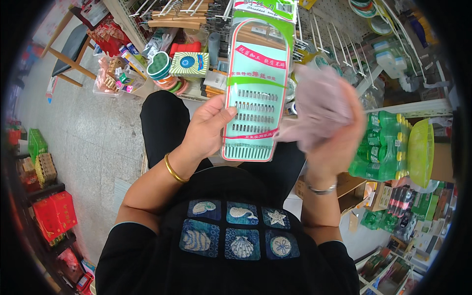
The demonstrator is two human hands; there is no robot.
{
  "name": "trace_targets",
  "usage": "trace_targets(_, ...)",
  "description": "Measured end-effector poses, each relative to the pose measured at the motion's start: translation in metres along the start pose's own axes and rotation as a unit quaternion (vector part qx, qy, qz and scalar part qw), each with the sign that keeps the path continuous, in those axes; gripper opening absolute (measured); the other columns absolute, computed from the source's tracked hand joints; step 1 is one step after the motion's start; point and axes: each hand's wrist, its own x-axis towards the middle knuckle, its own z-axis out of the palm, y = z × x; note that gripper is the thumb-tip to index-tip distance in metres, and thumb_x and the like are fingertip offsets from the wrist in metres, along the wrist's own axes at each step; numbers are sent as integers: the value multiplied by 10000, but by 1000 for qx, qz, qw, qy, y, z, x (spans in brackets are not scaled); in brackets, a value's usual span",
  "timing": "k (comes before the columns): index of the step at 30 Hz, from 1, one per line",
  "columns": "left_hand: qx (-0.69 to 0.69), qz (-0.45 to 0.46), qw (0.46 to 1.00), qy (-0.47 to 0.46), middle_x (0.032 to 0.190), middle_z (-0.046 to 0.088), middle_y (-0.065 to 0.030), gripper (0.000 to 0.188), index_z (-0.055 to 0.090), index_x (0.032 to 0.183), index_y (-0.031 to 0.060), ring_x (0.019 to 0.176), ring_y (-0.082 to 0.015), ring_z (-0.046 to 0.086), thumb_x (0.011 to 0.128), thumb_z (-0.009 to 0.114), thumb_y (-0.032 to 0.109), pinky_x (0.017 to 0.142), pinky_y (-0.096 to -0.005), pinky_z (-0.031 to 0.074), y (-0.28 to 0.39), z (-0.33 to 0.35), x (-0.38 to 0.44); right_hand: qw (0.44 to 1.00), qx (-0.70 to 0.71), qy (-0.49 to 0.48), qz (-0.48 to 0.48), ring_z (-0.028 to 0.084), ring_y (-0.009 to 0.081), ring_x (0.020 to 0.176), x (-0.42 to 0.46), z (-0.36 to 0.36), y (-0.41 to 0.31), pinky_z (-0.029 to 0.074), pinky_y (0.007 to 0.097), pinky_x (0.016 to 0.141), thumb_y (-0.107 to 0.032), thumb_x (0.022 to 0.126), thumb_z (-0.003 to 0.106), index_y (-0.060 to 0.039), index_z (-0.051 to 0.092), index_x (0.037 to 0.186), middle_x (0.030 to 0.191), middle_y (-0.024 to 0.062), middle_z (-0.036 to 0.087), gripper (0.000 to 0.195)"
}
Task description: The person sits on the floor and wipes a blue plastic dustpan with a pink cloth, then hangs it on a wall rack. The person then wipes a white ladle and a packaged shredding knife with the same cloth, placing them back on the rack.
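My left hand [207, 129] grips the lower left edge of a packaged shredder [254, 79], its thumb resting on the front. The shredder is a pale green board with rows of small metal blades, in a clear printed wrapper with a green header. It stands upright above my lap. Blurred by motion, my right hand [337, 147] is closed around a crumpled greyish-pink cloth [320, 105]. The cloth hangs at the right side of the package, and one corner of it meets or overlaps the lower right edge; I cannot tell whether it touches.
Metal display hooks [346, 55] project from a pegboard ahead. Below them are a patterned box [189, 64] and green-topped round containers [159, 65]. Wrapped green bottles [379, 145] and a yellow-green plastic basin [421, 153] stand at right. A chair [72, 49] stands at upper left, red boxes [55, 215] lower left.
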Motion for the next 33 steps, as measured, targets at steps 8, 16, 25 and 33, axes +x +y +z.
trace_targets(8,54,-1,998,-36,1219,638,-117,331,487,1334,-51,1077,-180,649,1019,486,48,937,-338,541,-3,-1,-2,861,-438,-147,-214,446,333,1353,23,20,53,281,555,1106,-246,863,668,-194,639,1274,1421,77,541,415)
trace_targets(16,-12,26,999,36,1195,656,-139,310,530,1298,-26,1040,-224,677,994,502,30,898,-371,567,-8,-11,2,883,-356,-205,-229,519,351,1247,-3,48,55,439,470,994,-94,793,651,-111,675,1130,1280,95,610,339)
trace_targets(25,14,30,996,86,1206,651,-176,293,528,1273,-72,1041,-234,674,1006,479,40,925,-384,565,-7,-22,2,885,-223,-351,-210,589,236,1150,-65,8,59,469,394,903,-64,700,710,-109,707,899,1153,12,677,204)
trace_targets(33,5,52,996,66,1225,642,-184,304,515,1287,-58,1088,-248,660,1001,501,45,954,-407,550,6,-23,8,982,-175,-30,55,650,300,953,-44,-47,53,520,407,851,109,680,550,-60,673,806,1019,72,699,244)
